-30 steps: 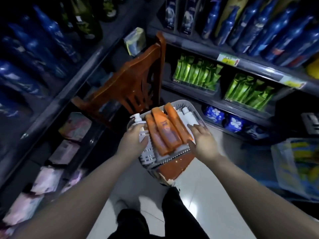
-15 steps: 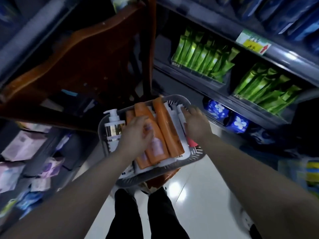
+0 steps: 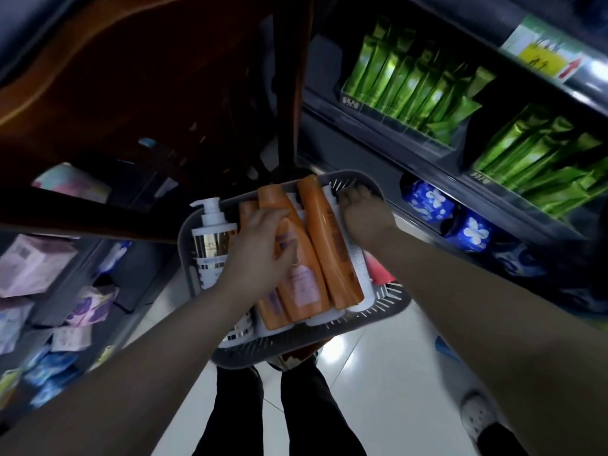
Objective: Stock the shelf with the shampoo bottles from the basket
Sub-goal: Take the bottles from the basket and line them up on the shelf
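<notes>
Lying orange bottles (image 3: 324,245) point seemingly away.

Plainly a shop aisle. Tiered shelving (image 3: 345,133) at right, packed with rows of identical green tubes (image 3: 411,80) and blue flower-print packs (image 3: 431,200), a yellow price label (image 3: 543,55) at upper right. More packaged goods (image 3: 33,264) racked at lower left.

L hand (image 3: 263,245) round orange bottle (image 3: 302,284), R hand (image 3: 365,215) in basket (image 3: 237,357)

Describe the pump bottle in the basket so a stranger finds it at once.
Start at the grey basket in the middle. At its left edge, beside the orange bottles, is the pump bottle. Only it has a pump head and a gold band.
</notes>
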Tool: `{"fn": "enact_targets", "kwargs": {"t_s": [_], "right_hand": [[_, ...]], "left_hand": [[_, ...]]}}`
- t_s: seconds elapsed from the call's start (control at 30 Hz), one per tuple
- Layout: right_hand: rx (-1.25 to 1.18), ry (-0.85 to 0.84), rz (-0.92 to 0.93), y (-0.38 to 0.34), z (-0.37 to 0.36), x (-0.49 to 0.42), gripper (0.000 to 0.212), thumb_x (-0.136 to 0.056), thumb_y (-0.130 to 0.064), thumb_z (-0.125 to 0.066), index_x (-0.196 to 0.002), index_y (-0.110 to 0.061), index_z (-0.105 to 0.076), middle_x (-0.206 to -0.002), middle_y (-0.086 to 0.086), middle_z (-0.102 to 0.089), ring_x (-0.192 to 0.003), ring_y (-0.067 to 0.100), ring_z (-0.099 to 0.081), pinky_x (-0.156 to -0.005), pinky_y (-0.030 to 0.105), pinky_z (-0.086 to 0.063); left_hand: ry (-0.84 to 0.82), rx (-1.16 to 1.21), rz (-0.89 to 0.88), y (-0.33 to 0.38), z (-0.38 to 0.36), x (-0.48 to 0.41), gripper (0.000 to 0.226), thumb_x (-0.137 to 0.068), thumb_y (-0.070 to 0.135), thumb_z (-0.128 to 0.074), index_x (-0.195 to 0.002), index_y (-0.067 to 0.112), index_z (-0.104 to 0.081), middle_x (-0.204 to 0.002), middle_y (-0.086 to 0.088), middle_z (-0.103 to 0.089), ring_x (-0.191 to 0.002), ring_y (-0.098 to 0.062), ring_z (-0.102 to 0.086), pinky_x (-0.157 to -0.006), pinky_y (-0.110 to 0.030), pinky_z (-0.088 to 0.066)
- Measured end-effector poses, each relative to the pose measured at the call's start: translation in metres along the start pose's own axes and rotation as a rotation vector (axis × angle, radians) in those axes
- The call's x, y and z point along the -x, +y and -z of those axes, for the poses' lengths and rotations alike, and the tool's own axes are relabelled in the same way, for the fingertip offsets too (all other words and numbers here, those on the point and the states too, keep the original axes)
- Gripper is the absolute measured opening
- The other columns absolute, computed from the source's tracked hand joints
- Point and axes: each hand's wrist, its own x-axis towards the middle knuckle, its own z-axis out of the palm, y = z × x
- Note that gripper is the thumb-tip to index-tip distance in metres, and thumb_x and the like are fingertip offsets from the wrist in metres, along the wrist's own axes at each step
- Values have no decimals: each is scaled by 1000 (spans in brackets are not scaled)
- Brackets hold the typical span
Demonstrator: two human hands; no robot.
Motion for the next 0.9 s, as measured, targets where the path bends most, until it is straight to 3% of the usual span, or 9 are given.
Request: {"fn": "enact_targets", "kwargs": {"t_s": [0.1,0.23,0.33,0.47,0.57,0.67,0.77,0.9], "right_hand": [[-39,-37,0,0,4,2,43,-99,-14,-34,-140,-3,-35,-136,20,-44,-124,37,-43,-100,42,-36],[-48,-86,35,3,9,15,62,-93,-10,-44,-149,-4,-17,-143,23,-33,-123,43,-43,-100,45,-36],[-75,-89,20,2,16,18,67,-91,-9,-47,-150,-6,-15,-144,23,-33,-123,41,-43,-100,44,-37],[-48,37,-22,2,21,21,60,-88,-10,-52,-144,-3,-31,-128,23,-47,-115,39,-47,-93,43,-40],[-116,119,15,7,19,29,43,-76,-6,-57,-118,7,-56,-109,28,-55,-100,44,-53,-81,43,-44],[-158,127,60,12,30,33,28,-74,-6,-55,-100,4,-64,-98,24,-63,-96,40,-57,-88,41,-38],[-344,20,40,23,46,37,24,-81,-2,-58,-104,0,-66,-112,17,-61,-110,33,-54,-89,32,-37],[-497,-14,57,40,71,58,31,-82,-13,-70,-112,-6,-69,-112,9,-67,-105,25,-60,-80,24,-39]], "left_hand": [[3,5,4,-1,-1,0,45,-92,26,-58,-135,17,-48,-135,-2,-48,-117,-16,-49,-90,-25,-37],[22,29,-2,-2,0,1,44,-91,23,-59,-133,16,-50,-132,-3,-50,-109,-8,-46,-87,-20,-34],[25,38,10,-2,0,2,45,-92,22,-59,-135,16,-49,-135,-4,-49,-113,-12,-48,-89,-20,-33],[33,53,-1,-2,-2,4,44,-92,21,-59,-135,17,-49,-133,-4,-50,-110,-7,-45,-89,-21,-33],[44,79,-19,0,-3,5,42,-92,18,-59,-133,15,-51,-130,-3,-51,-107,-4,-44,-88,-21,-34],[73,115,-29,3,-3,5,39,-92,15,-58,-131,14,-53,-128,-2,-51,-110,-6,-46,-90,-20,-34],[68,143,-19,8,-3,6,39,-93,15,-57,-131,17,-53,-124,7,-47,-113,-8,-46,-93,-21,-35],[-29,219,-9,24,-3,6,45,-93,19,-58,-137,24,-47,-131,7,-47,-115,-4,-44,-96,-21,-35]]}}
